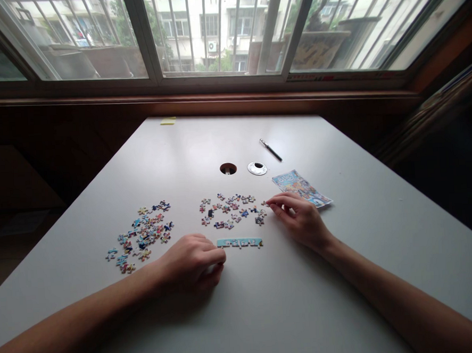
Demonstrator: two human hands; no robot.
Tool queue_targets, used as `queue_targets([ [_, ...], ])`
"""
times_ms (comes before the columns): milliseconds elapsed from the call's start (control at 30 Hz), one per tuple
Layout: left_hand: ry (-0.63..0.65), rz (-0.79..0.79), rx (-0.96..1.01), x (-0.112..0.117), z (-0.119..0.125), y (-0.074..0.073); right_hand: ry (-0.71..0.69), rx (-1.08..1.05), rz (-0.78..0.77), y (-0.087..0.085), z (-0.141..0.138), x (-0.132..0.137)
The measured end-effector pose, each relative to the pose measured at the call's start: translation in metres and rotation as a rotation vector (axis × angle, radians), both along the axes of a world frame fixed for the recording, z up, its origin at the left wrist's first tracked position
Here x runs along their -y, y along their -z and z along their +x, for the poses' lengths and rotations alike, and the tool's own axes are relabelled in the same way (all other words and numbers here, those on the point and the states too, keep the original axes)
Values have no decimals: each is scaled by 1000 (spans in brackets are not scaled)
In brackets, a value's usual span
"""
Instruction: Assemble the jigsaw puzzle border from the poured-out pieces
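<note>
Half curling the left hand (199,257), knuckles up, beside the left end of a joined puzzle strip (239,243); impossible to tell if holding anything. Narrowing the right hand (302,217) to a pinch at a small jigsaw piece (264,203), on the right edge of a middle cluster of pieces (244,213); impossible to tell if gripping or touching. Possibly risking splitting the strip by brushing sideways with the left hand, or scattering the cluster by fumbling the pinch. Slanting the left forearm (108,307) and right forearm (390,289) inward from the near corners. Farther out, showing a left cluster of pieces (150,232), a leaflet (300,186) and a far pen (270,150) on a white table (308,305).
</note>
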State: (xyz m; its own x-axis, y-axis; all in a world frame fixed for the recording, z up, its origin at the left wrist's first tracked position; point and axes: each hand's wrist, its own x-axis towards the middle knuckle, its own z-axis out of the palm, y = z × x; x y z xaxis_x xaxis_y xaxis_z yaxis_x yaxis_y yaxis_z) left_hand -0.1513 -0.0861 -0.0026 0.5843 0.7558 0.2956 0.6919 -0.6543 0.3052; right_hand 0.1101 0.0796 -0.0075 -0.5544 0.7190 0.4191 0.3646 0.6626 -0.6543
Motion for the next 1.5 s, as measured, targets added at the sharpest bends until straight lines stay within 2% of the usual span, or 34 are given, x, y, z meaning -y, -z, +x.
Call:
queue_targets([
  [300, 4, -2, 7, 0, -1, 4, -1, -23, 33, -2, -2, 1],
  [833, 0, -2, 3, 0, -1, 1, -1, -26, 74, 7, 1, -5],
  [1500, 3, -3, -3, 0, -1, 4, 0, -1, 73, 8, 2, -5],
])
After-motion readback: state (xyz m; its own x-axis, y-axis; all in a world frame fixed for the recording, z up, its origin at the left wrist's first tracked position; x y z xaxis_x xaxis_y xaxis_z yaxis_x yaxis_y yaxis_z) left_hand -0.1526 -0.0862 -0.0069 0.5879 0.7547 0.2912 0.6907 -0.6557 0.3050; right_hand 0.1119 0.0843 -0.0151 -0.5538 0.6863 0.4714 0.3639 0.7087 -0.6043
